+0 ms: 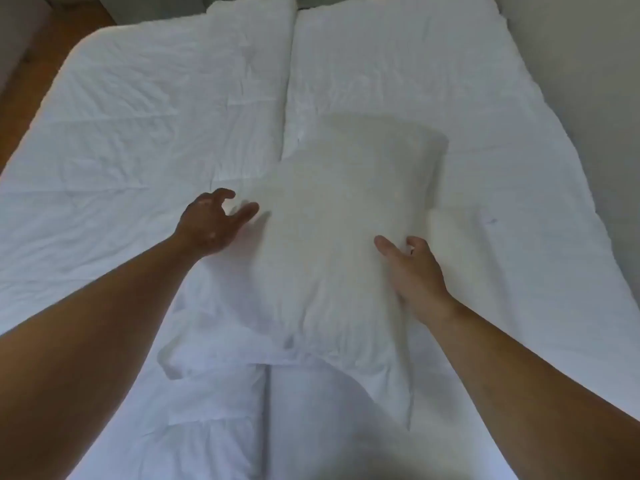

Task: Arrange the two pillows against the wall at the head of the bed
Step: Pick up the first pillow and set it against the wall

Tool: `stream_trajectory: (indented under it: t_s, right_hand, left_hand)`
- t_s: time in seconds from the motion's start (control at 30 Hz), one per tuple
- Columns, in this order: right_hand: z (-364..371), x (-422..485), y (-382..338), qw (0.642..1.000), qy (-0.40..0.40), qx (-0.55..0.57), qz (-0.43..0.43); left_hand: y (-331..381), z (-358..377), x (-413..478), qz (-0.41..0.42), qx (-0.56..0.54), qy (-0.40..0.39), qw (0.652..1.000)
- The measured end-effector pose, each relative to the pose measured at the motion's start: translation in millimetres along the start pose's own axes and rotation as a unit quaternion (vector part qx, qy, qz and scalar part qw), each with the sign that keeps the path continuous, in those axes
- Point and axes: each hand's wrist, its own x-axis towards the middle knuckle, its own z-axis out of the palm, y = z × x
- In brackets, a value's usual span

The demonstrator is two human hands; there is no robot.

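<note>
One white pillow (332,230) lies lengthwise in the middle of the bed, blurred, its loose case end (180,362) trailing toward me. My left hand (211,223) hovers at the pillow's left edge, fingers spread and curled, holding nothing. My right hand (412,271) is on the pillow's right side, thumb on top and fingers pressed into the fabric. I cannot tell a second pillow apart from the white bedding.
Two white duvets (156,133) cover the bed side by side, with a seam (287,98) running down the middle. A pale wall (595,81) borders the bed on the right. A wooden floor (31,74) shows at the far left.
</note>
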Motion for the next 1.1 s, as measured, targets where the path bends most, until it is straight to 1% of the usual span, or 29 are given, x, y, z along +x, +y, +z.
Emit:
stream_trajectory:
  t_s: [0.07,0.13,0.2,0.27,0.43,0.53,0.7,0.87,0.97,1.1]
  right_hand:
    - [1.4,15.4,1.6,1.0,0.004,0.009,0.009]
    - [3.2,28.2,8.0,0.999,-0.006,0.035,0.023]
    - [6.9,39.4,14.7,0.997,-0.016,0.071,0.036]
    - [10.2,47.7,21.9,0.994,-0.026,0.102,0.04]
    - [20.8,56.8,38.3,0.993,-0.026,0.117,0.013]
    - [18.5,56.9,44.1,0.992,-0.028,0.123,0.002]
    - [5.4,48.2,41.9,0.985,-0.029,0.168,-0.018]
    - [-24.1,30.3,23.4,0.983,-0.002,0.163,-0.086]
    - [-43.8,15.5,15.0,0.98,0.01,0.155,-0.127]
    - [-70.4,-13.3,4.2,0.975,0.039,0.129,-0.179]
  left_hand:
    - [7.0,7.3,19.2,-0.035,-0.008,-0.026,0.999]
    - [14.2,14.8,33.5,-0.062,-0.039,-0.055,0.996]
    - [18.0,27.3,47.3,-0.061,-0.048,-0.078,0.994]
    - [19.7,40.1,55.2,-0.061,-0.053,-0.083,0.993]
    - [1.7,79.3,64.9,-0.132,-0.135,-0.089,0.978]
    - [6.7,82.9,53.4,-0.123,-0.172,-0.089,0.973]
    - [49.2,70.4,17.4,-0.069,-0.165,-0.046,0.983]
    - [74.1,60.2,-24.6,-0.04,-0.203,0.023,0.978]
    - [83.8,60.8,-53.6,-0.041,-0.246,0.052,0.967]
    - [90.3,65.0,-96.2,-0.034,-0.326,0.061,0.943]
